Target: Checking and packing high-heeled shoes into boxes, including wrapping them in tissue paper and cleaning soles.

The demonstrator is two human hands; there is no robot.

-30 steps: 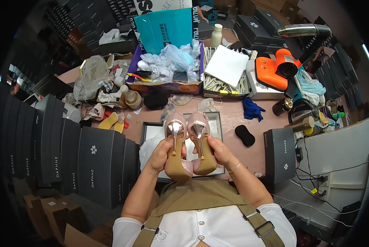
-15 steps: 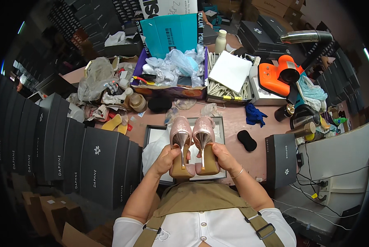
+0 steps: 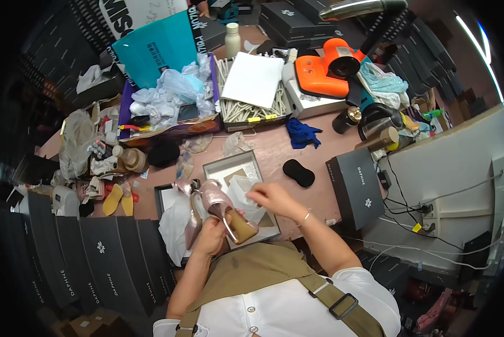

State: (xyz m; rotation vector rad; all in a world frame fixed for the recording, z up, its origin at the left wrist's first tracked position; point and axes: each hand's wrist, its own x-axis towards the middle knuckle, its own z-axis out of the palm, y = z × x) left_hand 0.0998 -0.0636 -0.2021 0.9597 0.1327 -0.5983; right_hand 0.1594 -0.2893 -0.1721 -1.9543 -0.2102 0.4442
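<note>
In my left hand (image 3: pixel 211 237) is a pair of shiny pink high-heeled shoes (image 3: pixel 217 197), with tan soles and slim metallic heels. The nearer shoe shows its sole, and the other lies tilted beside it, partly hidden. My right hand (image 3: pixel 271 200) is at the right, its fingertips pinched on a crumpled translucent white sheet (image 3: pixel 242 191). Beneath the hands lies an open grey shoe box (image 3: pixel 253 159) with a pale inside. White tissue paper (image 3: pixel 176 222) spills over its left part, toward the front edge of the table.
Dark shoe boxes (image 3: pixel 120 258) stand in a row at the left; another (image 3: pixel 356 180) is at the right. A black oval pad (image 3: pixel 298 173) and a blue cloth (image 3: pixel 303 133) lie beyond my right hand. Farther back are a purple box (image 3: pixel 125 106) of plastic wrapping and an orange device (image 3: pixel 322 76).
My right hand has let go of its shoe and moved right to the translucent sheet. Both shoes are now in my left hand, lower and tilted. The whole view has turned.
</note>
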